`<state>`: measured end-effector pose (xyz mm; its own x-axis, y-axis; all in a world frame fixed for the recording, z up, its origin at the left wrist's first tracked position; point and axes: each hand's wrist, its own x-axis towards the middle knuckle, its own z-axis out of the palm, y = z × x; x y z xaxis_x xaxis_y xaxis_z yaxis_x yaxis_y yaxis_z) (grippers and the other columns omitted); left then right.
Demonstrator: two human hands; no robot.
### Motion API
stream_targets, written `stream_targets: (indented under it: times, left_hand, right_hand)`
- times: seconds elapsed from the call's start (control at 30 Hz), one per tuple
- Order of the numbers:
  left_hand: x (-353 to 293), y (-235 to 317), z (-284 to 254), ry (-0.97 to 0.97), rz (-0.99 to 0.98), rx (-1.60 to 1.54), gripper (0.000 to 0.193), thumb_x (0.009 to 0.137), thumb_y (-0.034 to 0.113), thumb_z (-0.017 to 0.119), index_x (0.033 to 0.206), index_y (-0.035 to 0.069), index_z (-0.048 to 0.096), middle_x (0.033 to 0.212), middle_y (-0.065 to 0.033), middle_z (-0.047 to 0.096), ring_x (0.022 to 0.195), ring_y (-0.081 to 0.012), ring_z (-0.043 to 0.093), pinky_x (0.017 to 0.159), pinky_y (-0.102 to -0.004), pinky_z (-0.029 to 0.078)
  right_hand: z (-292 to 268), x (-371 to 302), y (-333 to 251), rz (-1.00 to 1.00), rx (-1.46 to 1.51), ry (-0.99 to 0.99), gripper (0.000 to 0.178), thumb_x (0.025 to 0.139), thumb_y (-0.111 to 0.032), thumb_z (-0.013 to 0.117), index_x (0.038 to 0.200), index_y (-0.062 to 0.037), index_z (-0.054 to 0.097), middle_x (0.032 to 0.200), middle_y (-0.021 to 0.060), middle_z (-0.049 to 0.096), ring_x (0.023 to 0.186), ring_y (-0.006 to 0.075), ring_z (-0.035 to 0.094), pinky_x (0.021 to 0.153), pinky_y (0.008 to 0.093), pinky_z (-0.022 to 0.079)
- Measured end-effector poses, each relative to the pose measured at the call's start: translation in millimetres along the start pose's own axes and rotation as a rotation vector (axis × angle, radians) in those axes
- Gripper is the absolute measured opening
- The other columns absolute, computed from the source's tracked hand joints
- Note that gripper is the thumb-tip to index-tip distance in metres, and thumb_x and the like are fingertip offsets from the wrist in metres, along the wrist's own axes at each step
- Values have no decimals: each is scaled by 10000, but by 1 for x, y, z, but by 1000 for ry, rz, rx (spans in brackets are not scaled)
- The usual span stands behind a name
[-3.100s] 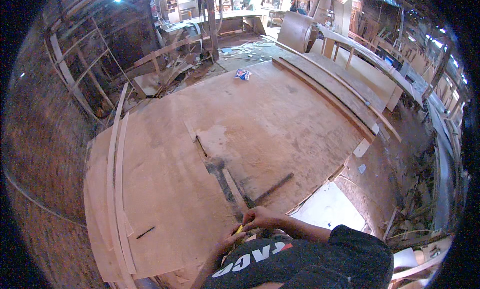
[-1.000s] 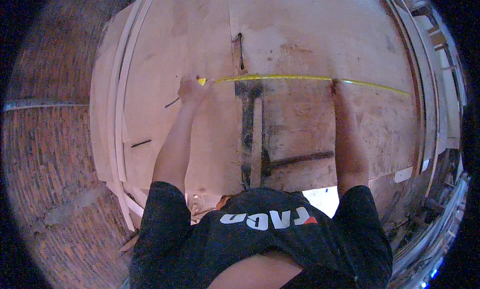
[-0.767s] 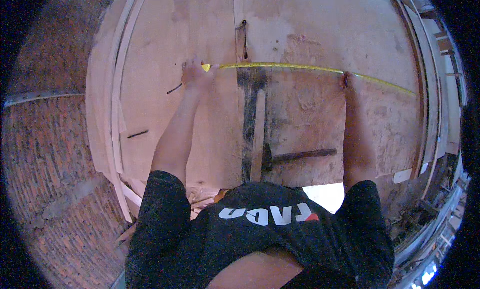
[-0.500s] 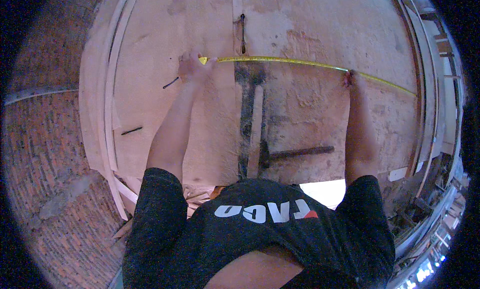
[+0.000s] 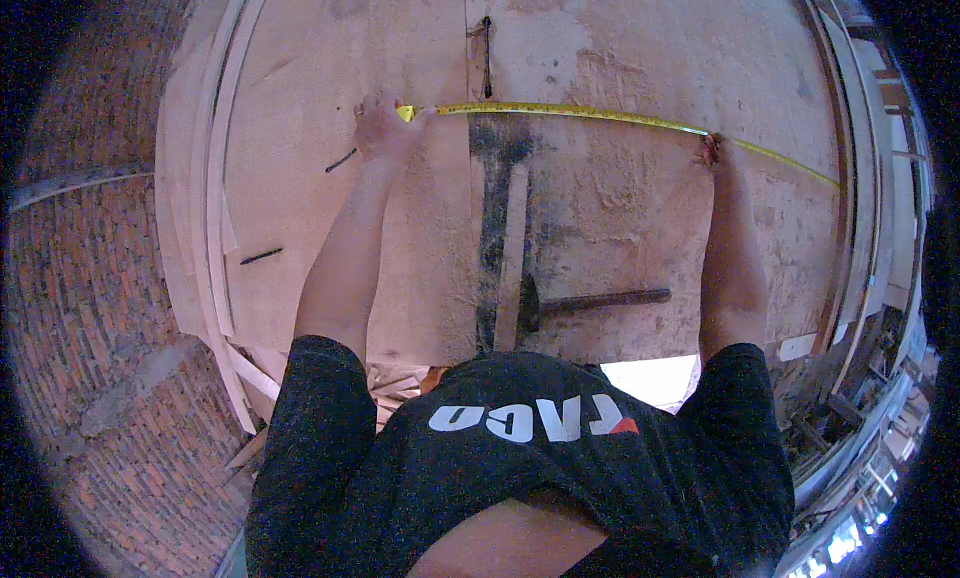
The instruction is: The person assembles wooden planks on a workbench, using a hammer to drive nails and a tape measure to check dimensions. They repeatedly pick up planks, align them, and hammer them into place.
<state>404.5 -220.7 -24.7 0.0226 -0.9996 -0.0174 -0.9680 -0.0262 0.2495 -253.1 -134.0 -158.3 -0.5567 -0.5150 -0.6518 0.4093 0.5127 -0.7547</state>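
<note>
Leaning over a plywood sheet [image 5: 620, 218], I stretch a yellow tape measure [image 5: 590, 115] across the upper middle of the frame. My left hand [image 5: 380, 130] is closed around the tape's case end at upper centre-left; my right hand [image 5: 712, 150], upper right, presses fingers down on the blade, which runs on past it toward the sheet's right edge.

The risk, as I judge it: if my right fingers lift, the blade could spring back or skew, spoiling the reading. The blade already curves slightly, though the lens may cause that.

Count: one tape, one hammer [image 5: 585, 301] lying at centre, one pale wooden strip [image 5: 510, 258] just beside the hammer's head, two dark nails or pencils [image 5: 262, 255] at left, and two hands.
</note>
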Motion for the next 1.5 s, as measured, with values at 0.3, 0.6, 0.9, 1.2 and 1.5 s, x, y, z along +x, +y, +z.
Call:
stream_targets:
  times: [0.3,0.6,0.9,1.2,1.5]
  left_hand:
    - [-10,-75,38,276,413,70,438,828,475,756,1094,128,730,1185,-147,632,1121,-382,587,931,-501,512]
    - [-141,-80,-12,-205,366,-386,380,957,340,657,925,-39,662,827,-188,629,771,-303,589,711,-422,462]
    - [-222,-81,-29,-238,163,-680,265,930,177,709,791,-32,624,669,-16,494,652,-143,443,588,-354,354]
    - [-189,-74,-39,-131,166,-490,216,879,157,754,803,-18,653,702,-19,590,664,-117,514,587,-328,427]
    - [-165,-99,-49,-181,139,-292,285,814,240,813,882,-4,683,755,-121,678,695,-233,631,637,-389,491]
  right_hand:
    - [2,-85,-15,-236,-171,-100,172,969,-251,625,899,-94,643,733,24,624,591,153,581,549,304,531]
    - [-110,-363,-7,-563,30,253,264,926,-271,675,1090,-71,619,981,78,691,733,192,662,650,322,518]
    - [-238,-474,199,-197,359,619,149,902,-186,675,1003,-77,660,898,55,654,712,163,662,553,289,506]
    - [-175,-388,167,-278,80,323,335,924,-260,708,1103,21,674,870,59,673,668,134,653,578,276,535]
    - [-34,-251,81,2,214,-315,551,932,-299,725,1437,-169,547,841,35,588,608,138,548,596,291,549]
